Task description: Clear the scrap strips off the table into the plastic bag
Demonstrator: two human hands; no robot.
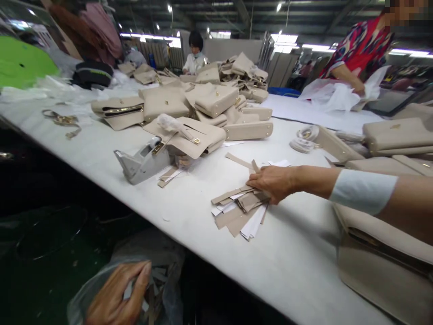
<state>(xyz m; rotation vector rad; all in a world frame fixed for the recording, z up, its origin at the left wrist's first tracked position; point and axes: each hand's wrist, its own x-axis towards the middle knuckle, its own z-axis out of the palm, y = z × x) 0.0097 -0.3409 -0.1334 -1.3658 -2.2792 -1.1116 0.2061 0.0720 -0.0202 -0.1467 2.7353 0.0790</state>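
Note:
My right hand (275,183) is on the white tabletop, its fingers closed round a loose bunch of beige and white strips (237,216) that fan out towards the table's front edge. Some strip ends also poke up behind the fingers. Below the edge, at the lower left, is my left hand (117,293), thumb and fingers apart, with nothing visible in it. It hangs over a clear plastic bag (172,289) with scrap strips inside. A pale band wraps my right forearm.
A grey tape dispenser (145,160) stands near the front edge beside a beige handbag (192,135). More handbags (216,99) are heaped behind, and others (382,266) lie at the right. A person (355,58) handles white wrapping at the back right; another person (195,54) is farther back.

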